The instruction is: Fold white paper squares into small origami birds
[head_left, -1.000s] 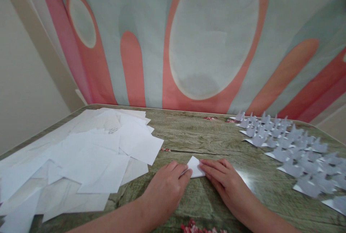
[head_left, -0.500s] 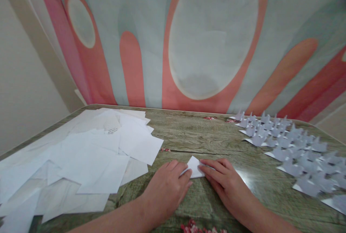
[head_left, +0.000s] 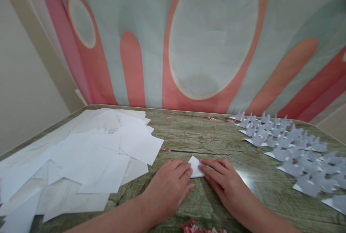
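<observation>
A small folded sheet of white paper (head_left: pixel 195 168) lies on the table between my hands, its pointed corner facing away from me. My left hand (head_left: pixel 173 186) covers the paper's left side, fingers together and bent over it, thumb low and near the bottom edge. On the other side, my right hand (head_left: pixel 223 175) presses the paper's right part with its fingertips. Both outer ends of the paper are hidden under the fingers.
Loose white paper sheets (head_left: pixel 92 161) overlap in a wide pile on the left. Several folded white paper figures (head_left: pixel 286 143) stand in rows at the right. The wood-patterned table (head_left: pixel 189 132) meets a painted backdrop (head_left: pixel 151 81) at its far edge.
My left fingers have shifted slightly over the paper's left side, covering more of it, and the thumb has come down nearer to me. The right hand stays in place.
</observation>
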Action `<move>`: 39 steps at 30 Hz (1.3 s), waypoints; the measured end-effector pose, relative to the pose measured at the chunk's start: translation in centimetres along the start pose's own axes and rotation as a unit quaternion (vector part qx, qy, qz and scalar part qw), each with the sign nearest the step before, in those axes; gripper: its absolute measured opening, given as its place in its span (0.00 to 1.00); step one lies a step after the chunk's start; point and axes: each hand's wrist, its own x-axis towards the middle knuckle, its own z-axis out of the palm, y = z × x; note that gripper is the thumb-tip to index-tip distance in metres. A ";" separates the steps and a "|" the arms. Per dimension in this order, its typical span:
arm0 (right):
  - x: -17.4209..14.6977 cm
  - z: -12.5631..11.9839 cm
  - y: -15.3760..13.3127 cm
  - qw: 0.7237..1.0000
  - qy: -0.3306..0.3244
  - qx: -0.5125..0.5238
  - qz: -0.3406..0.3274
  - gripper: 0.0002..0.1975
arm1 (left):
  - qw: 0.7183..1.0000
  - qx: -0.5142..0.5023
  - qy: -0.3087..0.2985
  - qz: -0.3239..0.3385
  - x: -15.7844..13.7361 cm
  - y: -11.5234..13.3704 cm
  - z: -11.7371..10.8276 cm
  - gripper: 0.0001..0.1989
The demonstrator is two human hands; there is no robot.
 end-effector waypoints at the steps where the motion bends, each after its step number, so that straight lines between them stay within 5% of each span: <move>1: 0.0 0.0 0.1 1.000 -0.001 -0.002 -0.002 0.17 | 1.000 -0.007 -0.001 -0.002 0.0 0.0 -0.1 0.15; 28: 0.1 0.0 0.1 1.000 0.000 0.008 0.005 0.18 | 0.993 -0.114 0.027 -0.019 0.2 -0.7 -0.1 0.15; 39: 0.2 0.0 0.0 1.000 -0.011 0.012 0.009 0.18 | 0.997 -0.073 0.014 -0.003 0.3 -0.6 -0.2 0.15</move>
